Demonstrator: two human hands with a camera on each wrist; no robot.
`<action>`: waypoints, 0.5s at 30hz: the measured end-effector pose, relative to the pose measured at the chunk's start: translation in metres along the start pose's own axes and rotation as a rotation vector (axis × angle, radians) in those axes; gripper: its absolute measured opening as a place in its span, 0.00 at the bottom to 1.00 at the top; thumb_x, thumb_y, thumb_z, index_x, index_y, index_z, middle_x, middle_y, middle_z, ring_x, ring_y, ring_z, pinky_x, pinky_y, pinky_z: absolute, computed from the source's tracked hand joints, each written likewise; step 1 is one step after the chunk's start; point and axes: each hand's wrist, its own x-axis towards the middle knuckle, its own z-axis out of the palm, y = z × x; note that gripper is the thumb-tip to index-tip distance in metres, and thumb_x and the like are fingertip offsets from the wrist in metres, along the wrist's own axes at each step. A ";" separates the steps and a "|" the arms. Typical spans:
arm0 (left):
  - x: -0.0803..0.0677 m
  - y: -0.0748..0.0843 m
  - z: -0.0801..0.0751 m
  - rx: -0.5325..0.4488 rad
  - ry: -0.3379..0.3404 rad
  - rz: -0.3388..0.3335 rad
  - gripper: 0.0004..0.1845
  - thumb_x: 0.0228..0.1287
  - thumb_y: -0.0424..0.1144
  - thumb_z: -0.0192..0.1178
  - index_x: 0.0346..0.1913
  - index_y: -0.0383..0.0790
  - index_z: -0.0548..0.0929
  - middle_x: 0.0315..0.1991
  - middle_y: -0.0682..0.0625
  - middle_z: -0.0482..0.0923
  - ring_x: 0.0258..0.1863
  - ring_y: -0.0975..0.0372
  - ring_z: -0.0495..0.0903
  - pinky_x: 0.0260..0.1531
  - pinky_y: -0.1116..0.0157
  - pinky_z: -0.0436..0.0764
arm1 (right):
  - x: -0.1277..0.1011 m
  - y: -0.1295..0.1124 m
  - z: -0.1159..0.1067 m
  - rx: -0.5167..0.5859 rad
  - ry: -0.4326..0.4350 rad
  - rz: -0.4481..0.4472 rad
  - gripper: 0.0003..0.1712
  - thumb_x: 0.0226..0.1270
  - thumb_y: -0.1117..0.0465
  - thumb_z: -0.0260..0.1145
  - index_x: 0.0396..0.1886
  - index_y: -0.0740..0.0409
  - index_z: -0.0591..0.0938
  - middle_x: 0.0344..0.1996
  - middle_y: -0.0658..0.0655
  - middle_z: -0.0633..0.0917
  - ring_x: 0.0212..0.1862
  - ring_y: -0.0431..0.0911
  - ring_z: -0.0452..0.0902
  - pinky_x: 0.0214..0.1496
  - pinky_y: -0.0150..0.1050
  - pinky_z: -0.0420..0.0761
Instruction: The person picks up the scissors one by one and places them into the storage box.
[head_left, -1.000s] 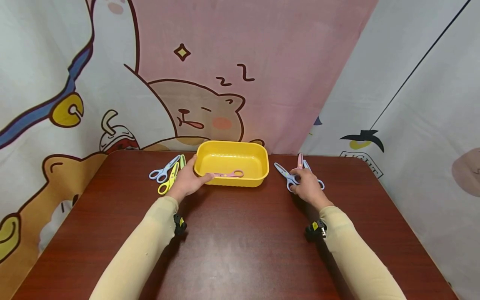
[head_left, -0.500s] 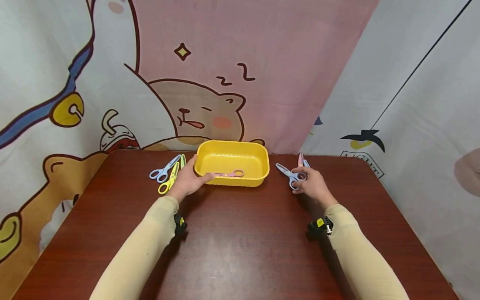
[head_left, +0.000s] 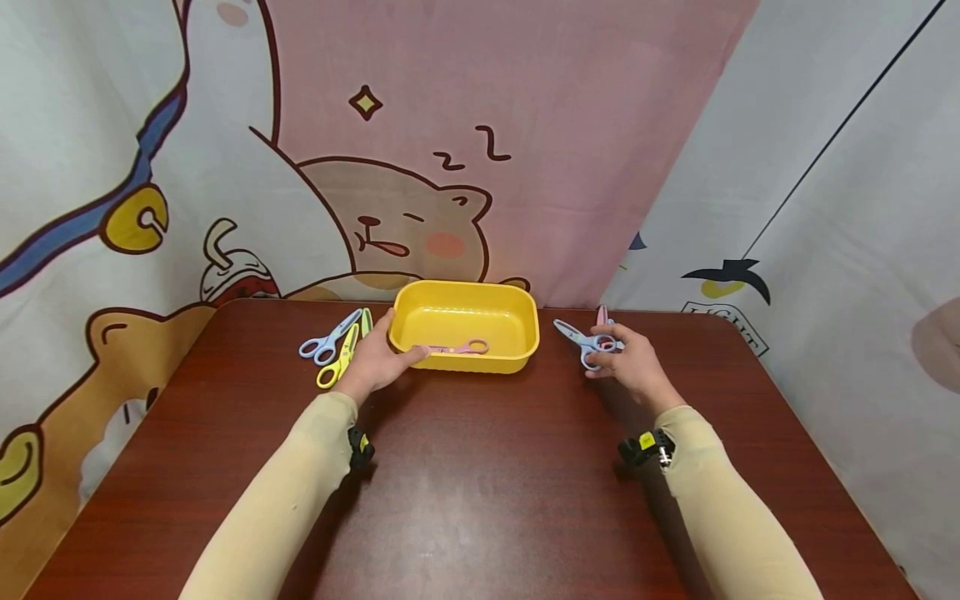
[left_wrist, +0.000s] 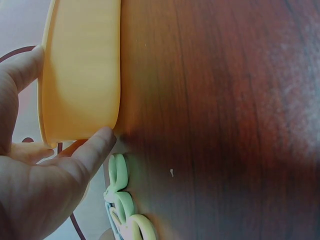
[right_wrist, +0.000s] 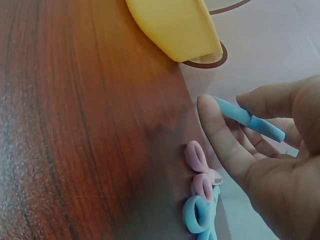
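Observation:
A yellow plastic basket [head_left: 517, 354] stands at the back middle of the table, with pink scissors [head_left: 452, 351] lying inside. My left hand [head_left: 378, 357] grips its left end, thumb at the rim and fingers against the outer wall. Blue scissors [head_left: 570, 330] are pinched by the handles between thumb and fingers of my right hand [head_left: 636, 364], blades pointing left. The right wrist view shows these blue scissors [right_wrist: 267, 129] raised off the table. Below them lie another pair of pink scissors [right_wrist: 198, 179] and another blue pair [right_wrist: 189, 215], partly hidden by the hand in the head view.
Left of the basket lie blue scissors [head_left: 328, 342], yellow scissors [head_left: 348, 348] and green scissors [head_left: 366, 320], near my left hand. Behind the brown wooden table [head_left: 480, 483] hangs a printed cloth [head_left: 577, 125], close along its back edge.
My right hand has lifted the blue scissors off the pile and shifted slightly right. The left hand and the basket have stayed in place.

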 end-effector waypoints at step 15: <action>0.001 0.000 0.000 -0.008 0.002 -0.001 0.56 0.67 0.55 0.67 0.84 0.40 0.43 0.82 0.38 0.52 0.78 0.45 0.58 0.77 0.46 0.58 | -0.001 -0.016 -0.003 0.037 -0.019 0.000 0.35 0.67 0.78 0.65 0.73 0.73 0.67 0.58 0.77 0.71 0.39 0.44 0.84 0.46 0.47 0.89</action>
